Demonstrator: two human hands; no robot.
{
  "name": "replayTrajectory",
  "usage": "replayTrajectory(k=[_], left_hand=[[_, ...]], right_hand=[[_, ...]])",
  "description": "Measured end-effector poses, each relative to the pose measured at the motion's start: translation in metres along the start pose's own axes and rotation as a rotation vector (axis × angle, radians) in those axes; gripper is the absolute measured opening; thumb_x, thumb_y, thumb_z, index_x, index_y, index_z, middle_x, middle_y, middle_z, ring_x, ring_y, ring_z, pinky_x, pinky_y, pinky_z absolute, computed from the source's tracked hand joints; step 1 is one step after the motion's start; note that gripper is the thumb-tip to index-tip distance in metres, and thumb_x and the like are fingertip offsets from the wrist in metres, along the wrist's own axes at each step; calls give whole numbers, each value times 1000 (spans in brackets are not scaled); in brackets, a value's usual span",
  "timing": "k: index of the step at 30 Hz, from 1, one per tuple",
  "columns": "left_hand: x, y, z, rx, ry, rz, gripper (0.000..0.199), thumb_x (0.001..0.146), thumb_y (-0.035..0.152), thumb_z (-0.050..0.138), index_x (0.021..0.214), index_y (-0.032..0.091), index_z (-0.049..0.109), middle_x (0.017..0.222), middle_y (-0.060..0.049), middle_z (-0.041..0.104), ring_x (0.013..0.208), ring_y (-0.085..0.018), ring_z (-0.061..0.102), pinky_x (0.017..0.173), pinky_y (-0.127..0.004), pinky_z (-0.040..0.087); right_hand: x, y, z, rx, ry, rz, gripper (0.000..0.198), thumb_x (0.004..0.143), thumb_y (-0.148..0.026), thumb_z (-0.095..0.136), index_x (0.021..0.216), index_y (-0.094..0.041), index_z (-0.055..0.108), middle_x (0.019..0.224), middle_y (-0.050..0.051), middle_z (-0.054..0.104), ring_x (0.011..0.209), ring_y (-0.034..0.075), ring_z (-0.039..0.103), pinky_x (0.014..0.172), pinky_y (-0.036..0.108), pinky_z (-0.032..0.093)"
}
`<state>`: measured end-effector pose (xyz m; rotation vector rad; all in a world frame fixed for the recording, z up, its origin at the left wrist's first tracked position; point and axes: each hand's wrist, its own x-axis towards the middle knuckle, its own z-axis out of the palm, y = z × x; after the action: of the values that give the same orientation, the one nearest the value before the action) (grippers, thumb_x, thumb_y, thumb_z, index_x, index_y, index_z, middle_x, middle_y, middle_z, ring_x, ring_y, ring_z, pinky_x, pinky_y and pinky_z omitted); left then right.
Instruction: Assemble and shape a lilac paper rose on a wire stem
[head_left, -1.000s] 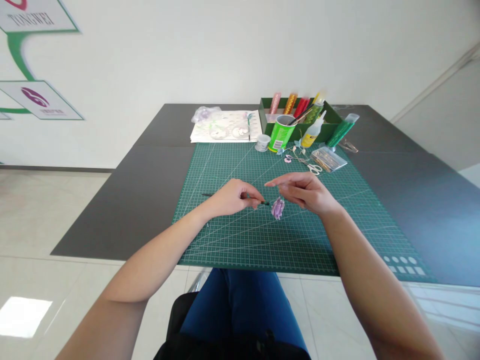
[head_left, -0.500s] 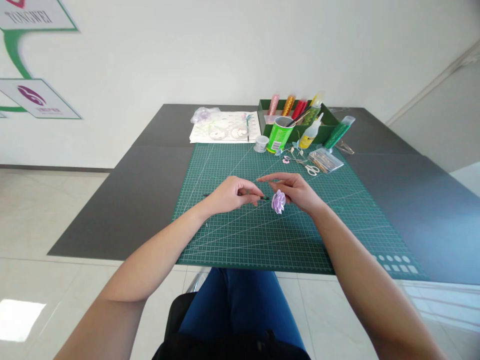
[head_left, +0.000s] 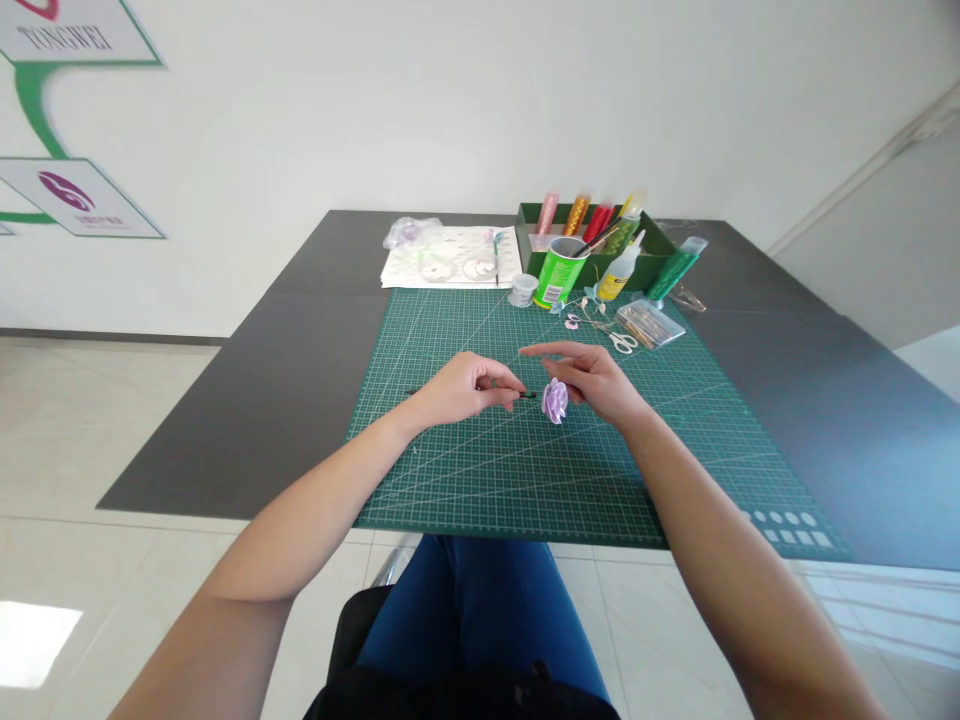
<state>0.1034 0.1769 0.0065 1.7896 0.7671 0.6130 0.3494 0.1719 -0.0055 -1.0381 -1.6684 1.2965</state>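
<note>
My left hand [head_left: 465, 388] pinches a thin dark stick with a green end [head_left: 528, 394]. The stick's other end pokes out past the wrist. Just right of its tip is a small lilac flower [head_left: 555, 401] with ruffled petals. I cannot make out whether the stick joins the flower. My right hand [head_left: 592, 383] has its thumb and lower fingers closed at the flower's right edge, partly hidden behind it, while the index finger stretches out to the left above. Both hands are over the green cutting mat [head_left: 465, 480].
Scissors [head_left: 622, 342], a clear case [head_left: 649, 323], a small white tub [head_left: 523, 290], a green can [head_left: 560, 272] and a glue bottle [head_left: 619, 268] stand along the mat's far side. Behind are a dark green box [head_left: 660, 240] with coloured tubes and white paper sheets [head_left: 465, 242].
The flower has turned slightly and shifted a little left. Both hands keep nearly the same pose, and the view has moved slightly.
</note>
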Motion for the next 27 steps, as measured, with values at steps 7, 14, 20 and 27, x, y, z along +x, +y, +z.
replayTrajectory(k=[7,14,20,27], left_hand=[[-2,6,2,86,-1,-8,13,92,20,72,98,16,83,76,-2,79,49,-7,51,54,-23,40],[-2,7,3,99,0,10,13,92,21,72,97,18,83,76,-2,79,52,-9,56,57,-24,42],[-3,6,1,73,31,28,14,91,22,72,99,17,83,79,-3,81,51,-8,55,53,-22,42],[-2,5,1,70,65,39,14,90,22,72,98,17,83,77,-3,81,48,-8,54,50,-21,40]], right_hand=[[-4,6,-2,148,0,-115,32,97,-31,68,125,-20,79,45,-10,40,41,9,27,47,27,20],[-2,5,-1,128,18,-109,32,96,-32,68,123,-20,80,45,-9,40,42,10,27,48,28,20],[1,1,1,-35,59,-7,31,96,-33,65,119,-19,81,45,-7,41,42,11,30,46,27,20],[3,5,2,-79,36,74,35,95,-37,65,118,-17,81,49,-5,50,43,10,36,43,25,24]])
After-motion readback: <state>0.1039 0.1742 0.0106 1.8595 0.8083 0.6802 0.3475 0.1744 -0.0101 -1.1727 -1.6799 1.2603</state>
